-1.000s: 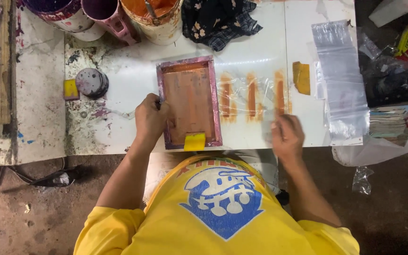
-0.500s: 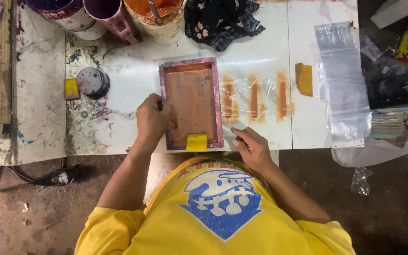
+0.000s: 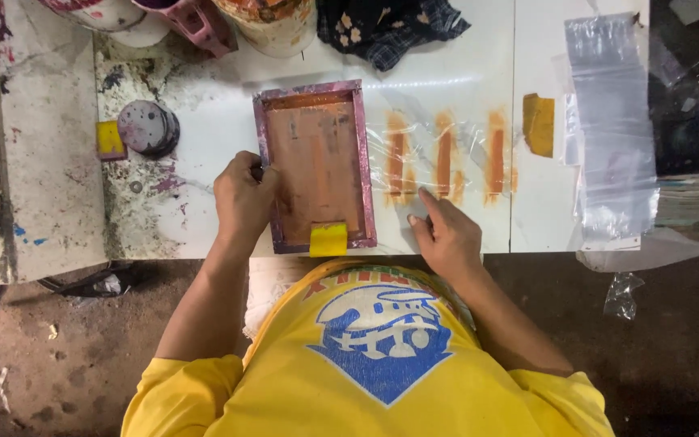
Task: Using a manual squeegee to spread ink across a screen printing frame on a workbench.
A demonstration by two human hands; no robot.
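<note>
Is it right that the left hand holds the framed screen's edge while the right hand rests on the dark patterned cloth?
Not quite. In the head view the left hand holds the framed screen, but the right hand rests on the clear plastic sheet with orange stripes, not the dark patterned cloth.

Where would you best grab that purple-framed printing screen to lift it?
Probably by its long side rails, one from each side. The frame lies flat with raised rails around an inky mesh; the left hand already grips the left rail, and the right rail is free.
</note>
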